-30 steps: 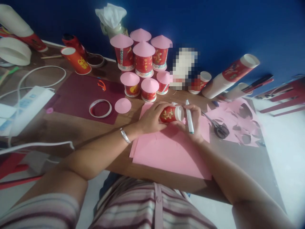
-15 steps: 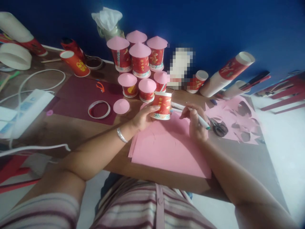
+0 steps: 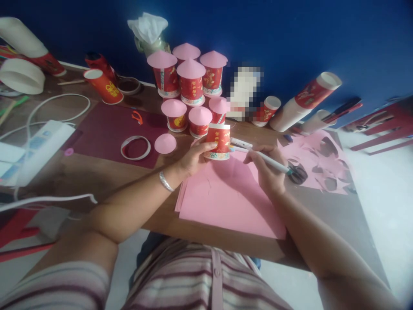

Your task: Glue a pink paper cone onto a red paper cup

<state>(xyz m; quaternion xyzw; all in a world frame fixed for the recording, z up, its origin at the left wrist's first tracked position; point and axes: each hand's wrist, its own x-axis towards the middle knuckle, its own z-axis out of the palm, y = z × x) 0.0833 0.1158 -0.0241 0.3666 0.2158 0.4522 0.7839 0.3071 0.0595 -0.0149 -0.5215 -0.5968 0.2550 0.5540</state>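
Observation:
My left hand [image 3: 195,158] is wrapped around a red paper cup [image 3: 220,140] with gold markings, a white rim on top and a drawn blue-green pattern along its lower edge. The cup is upright, just over a stack of pink paper [image 3: 222,211]. Right of it, the fingers of my right hand [image 3: 270,174] close on a white marker [image 3: 274,162] with a green end pointing right. Another white marker [image 3: 240,143] lies behind the paper, beside the cup. Whether the held marker touches the cup, I cannot tell.
Behind stand several red cups with pink cone roofs [image 3: 191,71]. A pink cone [image 3: 165,143] and a white ring [image 3: 135,147] lie to the left. On the right are black scissors [image 3: 297,173], pink paper scraps [image 3: 318,161] and tall cups [image 3: 306,101]. A white cable [image 3: 48,199] crosses the left side.
The marker in my right hand has turned flatter, its green end swinging out to the right. My left hand still holds the cup, which has shifted very slightly left.

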